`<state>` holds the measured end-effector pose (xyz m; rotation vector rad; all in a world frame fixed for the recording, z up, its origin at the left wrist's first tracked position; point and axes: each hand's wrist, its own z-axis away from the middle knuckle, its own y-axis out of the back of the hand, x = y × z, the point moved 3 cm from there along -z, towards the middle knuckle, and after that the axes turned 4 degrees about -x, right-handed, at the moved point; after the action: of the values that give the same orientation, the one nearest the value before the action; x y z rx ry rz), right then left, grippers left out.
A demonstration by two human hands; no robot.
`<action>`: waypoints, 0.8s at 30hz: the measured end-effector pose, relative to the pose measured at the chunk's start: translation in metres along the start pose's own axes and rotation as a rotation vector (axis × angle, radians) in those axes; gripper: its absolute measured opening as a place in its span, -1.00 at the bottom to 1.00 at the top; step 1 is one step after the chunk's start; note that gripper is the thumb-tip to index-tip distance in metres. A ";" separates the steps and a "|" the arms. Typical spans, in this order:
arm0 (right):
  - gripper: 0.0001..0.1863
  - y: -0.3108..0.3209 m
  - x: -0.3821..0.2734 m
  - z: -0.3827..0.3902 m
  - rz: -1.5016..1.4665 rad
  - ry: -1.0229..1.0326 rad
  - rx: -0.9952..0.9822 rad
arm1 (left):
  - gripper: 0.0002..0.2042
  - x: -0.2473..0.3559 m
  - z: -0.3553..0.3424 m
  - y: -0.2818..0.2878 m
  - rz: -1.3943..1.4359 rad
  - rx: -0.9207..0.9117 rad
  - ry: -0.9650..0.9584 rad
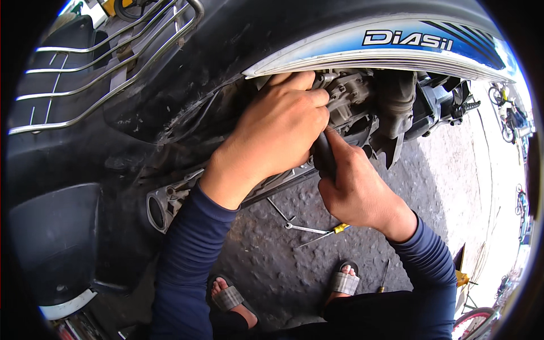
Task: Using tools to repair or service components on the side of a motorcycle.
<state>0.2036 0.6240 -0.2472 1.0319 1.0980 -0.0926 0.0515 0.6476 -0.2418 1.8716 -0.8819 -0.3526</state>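
Note:
My left hand (283, 122) reaches into the exposed engine (347, 93) under a white-and-blue body panel (328, 50), fingers curled round something I cannot make out. Just below and right of it, my right hand (351, 181) grips a dark cylindrical part (322, 150), whose upper end runs under my left hand. A thick dark hose (396, 102) hangs to the right of both hands, beside black mechanical parts (433, 105). Below the engine, a metal casing (161, 209) shows at the lower left of the bodywork.
Black scooter bodywork (68, 153) with a chrome rack (79, 119) fills the left. On the dark ground (266, 249) lie a wrench (303, 228), a yellow-handled tool (340, 228) and a screwdriver (385, 277) near my sandaled feet (229, 297). Bicycles or motorbikes (507, 122) stand beyond the sunlit pavement.

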 end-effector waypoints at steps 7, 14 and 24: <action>-0.21 -0.040 0.002 0.002 0.237 -0.106 0.223 | -0.91 -0.002 0.012 -0.015 0.025 0.242 -0.052; -0.19 -0.027 0.019 -0.001 0.184 0.005 0.166 | -0.74 0.019 0.023 0.011 -0.023 0.073 0.057; -0.54 -0.030 0.026 -0.009 -0.020 0.025 0.182 | -0.71 -0.004 0.169 -0.020 1.693 1.243 0.666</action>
<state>0.1951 0.6241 -0.2864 1.1872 1.1377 -0.1989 -0.0427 0.5430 -0.3378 1.1981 -1.9490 2.0518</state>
